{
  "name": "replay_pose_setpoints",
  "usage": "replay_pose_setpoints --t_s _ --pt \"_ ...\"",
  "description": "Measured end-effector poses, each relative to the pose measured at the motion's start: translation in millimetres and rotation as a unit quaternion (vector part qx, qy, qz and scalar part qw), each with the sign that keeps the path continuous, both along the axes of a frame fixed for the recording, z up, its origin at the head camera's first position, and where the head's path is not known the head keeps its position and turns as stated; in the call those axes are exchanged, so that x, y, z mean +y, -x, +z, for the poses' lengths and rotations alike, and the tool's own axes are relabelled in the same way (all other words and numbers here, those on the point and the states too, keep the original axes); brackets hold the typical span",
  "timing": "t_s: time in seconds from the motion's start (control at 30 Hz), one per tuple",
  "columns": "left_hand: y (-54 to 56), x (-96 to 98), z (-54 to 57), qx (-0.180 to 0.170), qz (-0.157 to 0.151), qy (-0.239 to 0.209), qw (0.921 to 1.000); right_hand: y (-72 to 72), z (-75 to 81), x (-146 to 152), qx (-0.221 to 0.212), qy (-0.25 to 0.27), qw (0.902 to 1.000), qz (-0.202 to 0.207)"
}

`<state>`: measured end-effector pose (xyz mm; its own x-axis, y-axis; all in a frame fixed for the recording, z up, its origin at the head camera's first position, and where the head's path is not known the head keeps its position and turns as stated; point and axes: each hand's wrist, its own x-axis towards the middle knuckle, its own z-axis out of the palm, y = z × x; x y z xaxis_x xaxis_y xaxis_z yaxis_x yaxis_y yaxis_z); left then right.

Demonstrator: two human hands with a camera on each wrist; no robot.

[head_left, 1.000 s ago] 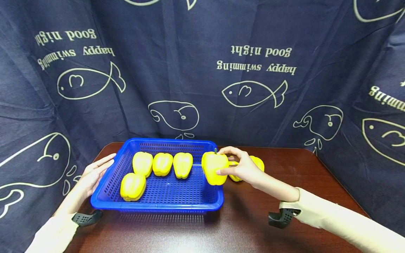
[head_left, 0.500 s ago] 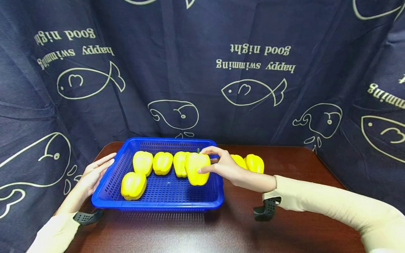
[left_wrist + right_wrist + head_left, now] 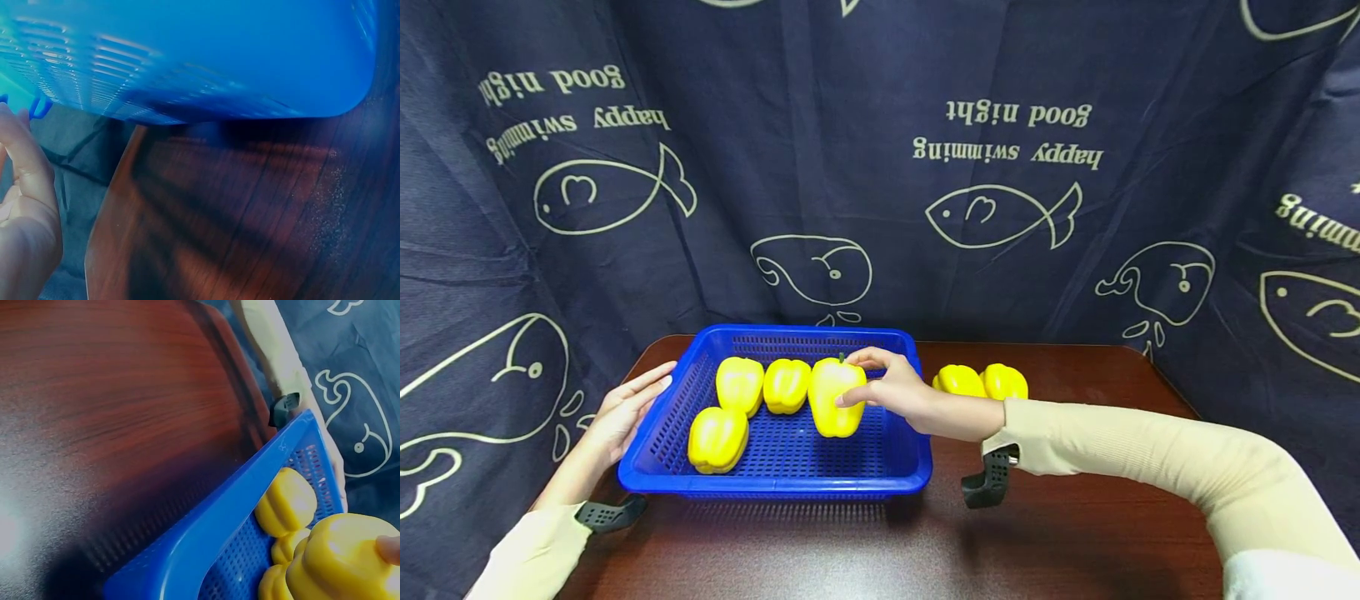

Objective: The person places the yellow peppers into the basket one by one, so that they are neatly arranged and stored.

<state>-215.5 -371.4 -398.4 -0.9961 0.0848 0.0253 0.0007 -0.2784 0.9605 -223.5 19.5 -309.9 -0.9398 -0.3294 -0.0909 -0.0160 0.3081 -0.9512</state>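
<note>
My right hand pinches a yellow bell pepper by its side, thumb in front, and holds it upright with its green stem up over the blue plastic basket. In the right wrist view, the held bell pepper is large at lower right, with a fingertip on it. Several yellow bell peppers stand in the basket, such as one at front left and one at the back; the held one hides another. My left hand rests against the basket's left side, fingers extended.
Two more yellow bell peppers, one beside the other, lie on the brown wooden table right of the basket, partly behind the right forearm. A dark blue curtain with fish drawings hangs behind the table.
My right hand has carried the bell pepper leftward from the basket's right rim to over its middle right. The two table peppers have come into clearer view. My left hand stays put.
</note>
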Motion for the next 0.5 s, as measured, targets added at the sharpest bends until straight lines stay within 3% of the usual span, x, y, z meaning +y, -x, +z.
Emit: replay_pose_setpoints --t_s 0.5 --pt "-1.0 0.3 -0.2 -0.005 0.006 0.010 0.9999 6.9 -15.2 -32.7 -0.062 0.020 0.9978 0.012"
